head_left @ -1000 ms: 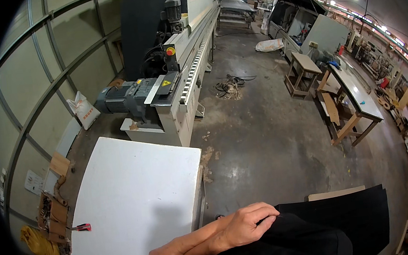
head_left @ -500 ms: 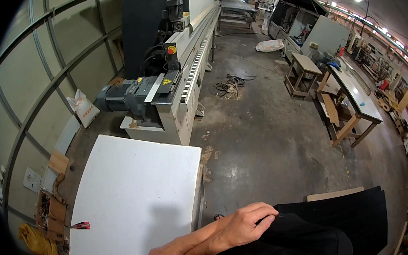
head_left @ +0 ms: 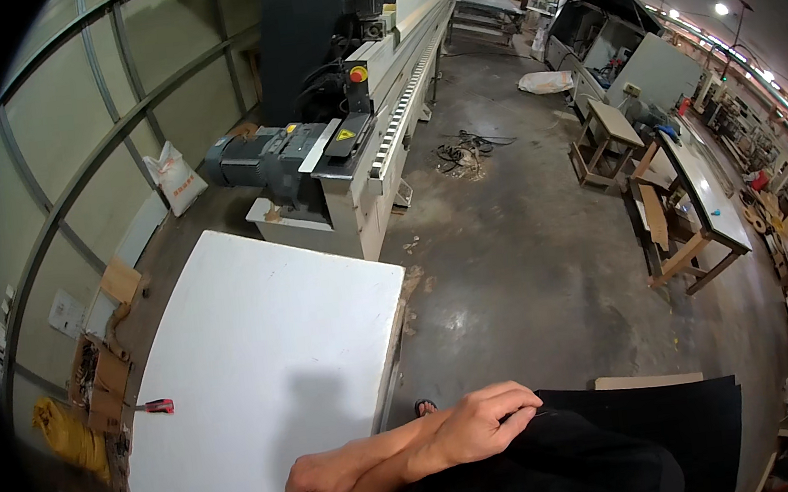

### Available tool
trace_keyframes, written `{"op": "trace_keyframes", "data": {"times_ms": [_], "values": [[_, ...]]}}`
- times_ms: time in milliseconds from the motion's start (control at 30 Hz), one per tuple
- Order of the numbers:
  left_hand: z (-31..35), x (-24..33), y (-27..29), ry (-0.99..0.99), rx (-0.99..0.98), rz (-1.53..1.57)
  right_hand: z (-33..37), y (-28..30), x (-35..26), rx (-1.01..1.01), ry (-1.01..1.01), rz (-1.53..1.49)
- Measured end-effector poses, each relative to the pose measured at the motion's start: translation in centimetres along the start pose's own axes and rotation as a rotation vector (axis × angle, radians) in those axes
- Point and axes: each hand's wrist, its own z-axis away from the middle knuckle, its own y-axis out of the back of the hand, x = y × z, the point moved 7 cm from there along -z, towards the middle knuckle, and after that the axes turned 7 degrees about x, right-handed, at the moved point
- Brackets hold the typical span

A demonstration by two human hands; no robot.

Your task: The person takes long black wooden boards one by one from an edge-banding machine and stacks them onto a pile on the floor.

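My forearms are crossed low in the view, over black clothing point(head_left: 580, 466). My left hand point(head_left: 489, 420) lies to the right, its fingers bent and close together above the black cloth. Whether anything is between those fingertips does not show. To the left, my right hand point(head_left: 315, 480) is curled at my left arm point(head_left: 381, 487), near the elbow, with most of its fingers hidden. A white-topped table point(head_left: 262, 356) stands beside my arms on the left. Near its far left edge lies a red-and-black handled tool point(head_left: 156, 406).
A long machine point(head_left: 350, 193) with a grey motor stands past the white table. On the floor lies a tangle of cables point(head_left: 466, 154). Wooden-legged workbench point(head_left: 705, 184) and small stool point(head_left: 607, 127) stand to the right. Black sheets point(head_left: 671, 418) lie near my right side.
The view has tilted down slightly and turned left, so the surroundings sit farther right and higher in places. My crossed arms hold nearly the same pose. More of a sandalled foot shows.
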Motion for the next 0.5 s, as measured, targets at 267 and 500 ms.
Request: {"op": "trace_keyframes", "data": {"times_ms": [267, 500], "values": [[0.1, -0.7, -0.3, 0.04, -0.042, 0.022, -0.4, -2.9, 6.2, -0.175, -0.203, -0.195], [-0.1, -1.1, -0.2, 0.0, 0.021, 0.059, -0.2, -2.4, 6.3, -0.175, -0.23, -0.167]]}}
